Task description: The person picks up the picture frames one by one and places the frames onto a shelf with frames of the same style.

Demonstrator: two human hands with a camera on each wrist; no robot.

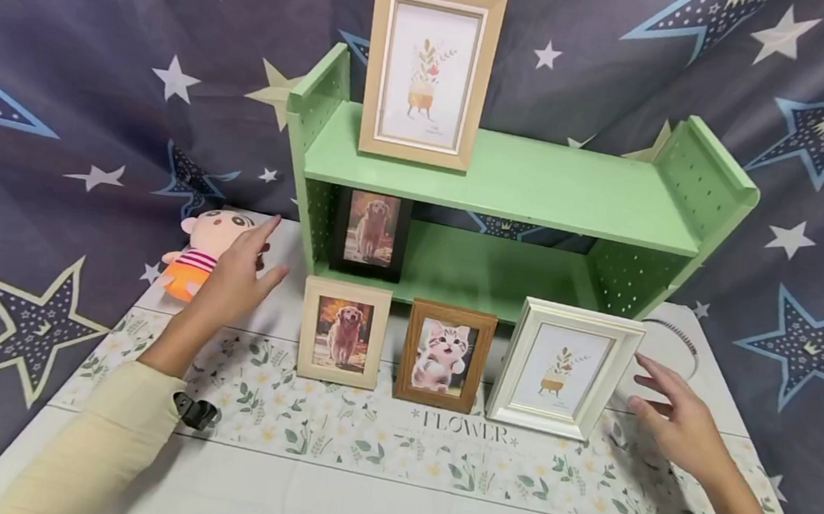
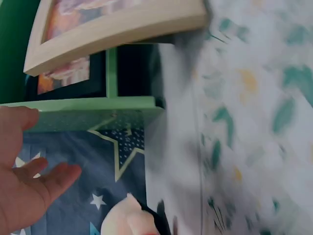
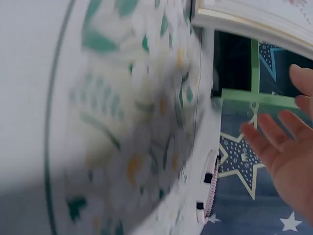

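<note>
My left hand [image 1: 240, 272] hovers with loosely spread fingers between a plush doll [image 1: 203, 256] and a light wood photo frame [image 1: 344, 332] with a dog picture. To the right, my right hand [image 1: 682, 415] hangs with relaxed fingers just beside a white picture frame [image 1: 566, 369] showing a potted plant; whether a fingertip touches it I cannot tell. A brown photo frame [image 1: 444, 354] with a kitten stands between those two frames. Neither hand holds anything. In the left wrist view, the hand [image 2: 29, 171] is near the side of the green shelf [image 2: 98, 104].
On the green shelf's top board [image 1: 540, 183] stands a tan picture frame [image 1: 431, 71]. A black photo frame [image 1: 372, 234] leans inside its lower level. Behind the white frame lies a thin looped cord [image 1: 678, 339]. A floral cloth strip [image 1: 392, 448] runs across the table.
</note>
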